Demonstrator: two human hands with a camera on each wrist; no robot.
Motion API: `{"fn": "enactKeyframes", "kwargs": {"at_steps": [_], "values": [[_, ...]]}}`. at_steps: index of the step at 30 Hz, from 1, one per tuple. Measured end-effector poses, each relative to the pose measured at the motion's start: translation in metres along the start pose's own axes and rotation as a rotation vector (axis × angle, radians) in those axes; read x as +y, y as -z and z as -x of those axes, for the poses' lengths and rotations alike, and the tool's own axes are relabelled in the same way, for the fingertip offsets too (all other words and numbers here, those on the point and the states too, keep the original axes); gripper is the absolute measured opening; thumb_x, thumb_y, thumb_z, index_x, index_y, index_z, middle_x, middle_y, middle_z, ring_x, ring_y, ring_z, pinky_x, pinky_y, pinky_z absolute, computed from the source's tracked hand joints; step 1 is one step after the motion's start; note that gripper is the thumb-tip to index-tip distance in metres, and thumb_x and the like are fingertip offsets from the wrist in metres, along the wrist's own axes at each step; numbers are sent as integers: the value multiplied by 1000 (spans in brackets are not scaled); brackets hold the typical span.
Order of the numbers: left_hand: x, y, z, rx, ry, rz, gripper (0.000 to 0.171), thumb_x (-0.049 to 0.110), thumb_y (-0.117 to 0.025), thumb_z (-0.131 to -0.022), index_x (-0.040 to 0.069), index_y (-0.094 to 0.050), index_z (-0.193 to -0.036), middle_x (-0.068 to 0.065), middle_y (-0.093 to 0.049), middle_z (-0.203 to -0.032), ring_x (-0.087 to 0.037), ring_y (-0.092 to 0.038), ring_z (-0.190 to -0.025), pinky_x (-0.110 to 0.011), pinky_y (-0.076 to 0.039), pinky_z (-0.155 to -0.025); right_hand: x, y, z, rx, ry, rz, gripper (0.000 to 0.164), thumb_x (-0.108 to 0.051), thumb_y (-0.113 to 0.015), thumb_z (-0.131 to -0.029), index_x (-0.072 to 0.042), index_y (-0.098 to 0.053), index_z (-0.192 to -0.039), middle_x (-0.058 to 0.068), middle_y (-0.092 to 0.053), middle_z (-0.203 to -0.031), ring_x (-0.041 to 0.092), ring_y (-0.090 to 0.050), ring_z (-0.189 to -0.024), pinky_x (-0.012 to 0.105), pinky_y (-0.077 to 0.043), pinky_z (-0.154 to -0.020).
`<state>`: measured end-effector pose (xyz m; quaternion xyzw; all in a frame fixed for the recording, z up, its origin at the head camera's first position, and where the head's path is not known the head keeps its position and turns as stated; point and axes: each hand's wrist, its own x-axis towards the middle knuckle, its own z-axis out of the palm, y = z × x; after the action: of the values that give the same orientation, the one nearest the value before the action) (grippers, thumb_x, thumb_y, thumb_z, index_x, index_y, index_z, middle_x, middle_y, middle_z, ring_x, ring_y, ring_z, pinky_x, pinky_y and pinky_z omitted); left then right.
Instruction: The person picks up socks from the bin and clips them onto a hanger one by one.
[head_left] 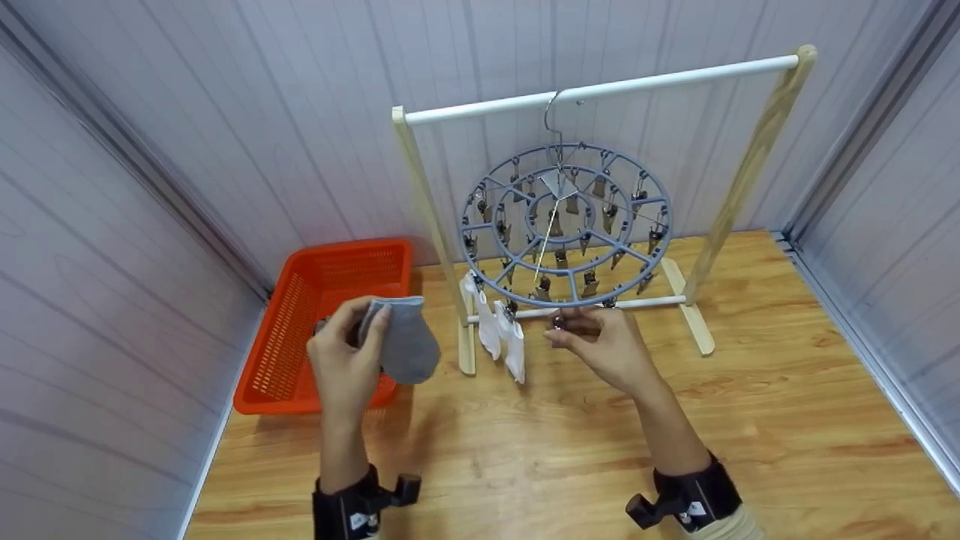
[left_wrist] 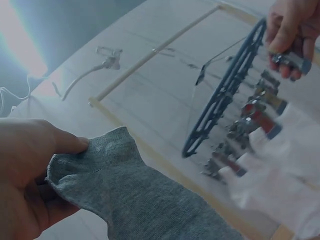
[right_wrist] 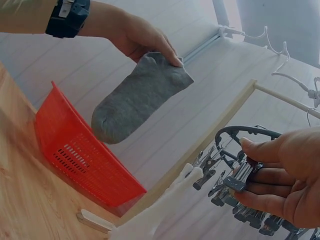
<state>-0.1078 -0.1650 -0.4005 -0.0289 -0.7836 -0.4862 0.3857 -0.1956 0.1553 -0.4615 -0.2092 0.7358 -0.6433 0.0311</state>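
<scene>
A grey ankle sock (head_left: 409,341) hangs from my left hand (head_left: 349,364), pinched by its cuff between thumb and fingers. In the right wrist view the sock (right_wrist: 137,97) hangs toe down. My right hand (head_left: 607,349) pinches a metal clip (right_wrist: 241,175) at the near edge of the round grey drying hanger (head_left: 566,225). The hanger carries several clips and hooks over the white rod (head_left: 600,91) of a wooden stand. Two white socks (head_left: 501,337) hang from clips on its near left side, left of my right hand.
An orange-red plastic basket (head_left: 281,352) stands on the wood-grain surface (head_left: 525,465) behind and left of my left hand. The stand's right foot (head_left: 694,322) and left foot (head_left: 466,352) rest on that surface. Pale panel walls (head_left: 337,112) close in the back and sides.
</scene>
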Motion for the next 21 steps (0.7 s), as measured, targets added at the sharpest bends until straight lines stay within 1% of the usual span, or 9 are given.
{"fn": "enactKeyframes", "kwargs": {"at_steps": [3,6,9,13,18,21], "values": [[-13,-14,12,-23,-2,33,11,-6,-76,-95,-6,-76,-106,-14,-78,-96,-14,-64,-77,-15,-51,-69,-1,0,0,2,0,1,20,-11,-83,-93,-1,-78,-110,12,-79,-103,37,-77,-95,36,-63,-82],[-23,-28,23,-53,11,75,11,-2,-77,-95,-2,-79,-106,-11,-78,-96,-14,-65,-79,-16,-53,-70,-1,-1,1,5,-1,0,21,-12,-83,-93,0,-78,-110,14,-78,-104,34,-78,-94,35,-63,-82],[-26,-40,32,-76,29,114,10,3,-78,-96,1,-80,-105,-7,-78,-95,-14,-65,-78,-18,-54,-69,-1,0,1,5,9,5,22,-14,-84,-93,-1,-79,-110,14,-79,-104,34,-78,-94,36,-63,-83],[-28,-55,42,-94,55,145,10,9,-79,-97,3,-81,-104,-4,-79,-93,-14,-67,-77,-20,-55,-69,-1,0,1,3,28,20,22,-18,-84,-93,-4,-80,-110,9,-79,-102,35,-78,-94,39,-63,-83],[-28,-72,52,-120,89,178,13,11,-79,-97,2,-82,-106,-4,-80,-95,-14,-70,-79,-22,-57,-71,-1,1,0,4,29,29,21,-18,-85,-93,-5,-80,-108,8,-79,-101,28,-79,-92,38,-63,-82],[-28,-79,56,-149,94,185,14,12,-78,-99,3,-82,-108,-4,-80,-98,-15,-72,-82,-23,-59,-72,-1,1,0,8,36,33,21,-17,-85,-92,-5,-80,-108,11,-79,-102,26,-79,-91,36,-63,-82]]}}
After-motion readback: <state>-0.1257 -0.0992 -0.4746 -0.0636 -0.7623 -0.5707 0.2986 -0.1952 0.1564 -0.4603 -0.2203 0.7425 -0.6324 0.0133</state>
